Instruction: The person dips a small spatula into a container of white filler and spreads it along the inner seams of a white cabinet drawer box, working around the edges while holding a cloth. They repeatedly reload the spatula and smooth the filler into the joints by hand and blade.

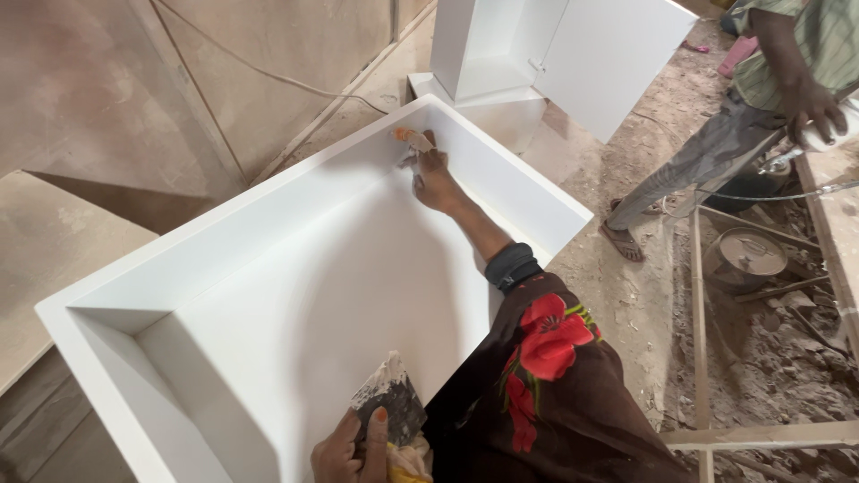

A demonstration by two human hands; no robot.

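Right hand: the right hand (432,174) reaches deep into the far corner of the box, fingers closed around one small putty knife with an orange handle (410,136); its blade tip meets the corner joint, though blur hides the exact contact.
Left hand: the left hand (351,452) sits at the bottom edge, fingers closed on one broad scraper blade (390,404) smeared with white filler; the hand is partly cut off by the frame, and something yellow beneath it is hard to make out.
Box: one large white open box (268,295), lying in front of the person, its near left part blurred.
Sleeve: one dark sleeve with red flowers (550,376) covers the right arm above a black cuff.
Other cabinets: one more white cabinet (555,54) stands beyond the box, its top cut off.
Other person: one co-worker (769,80) stands at upper right, seen only from chest to feet, one hand (810,107) resting on a white object that is mostly out of frame.
Floor: one round metal pan (747,255) lies on the dusty floor (626,295) among wooden strips.
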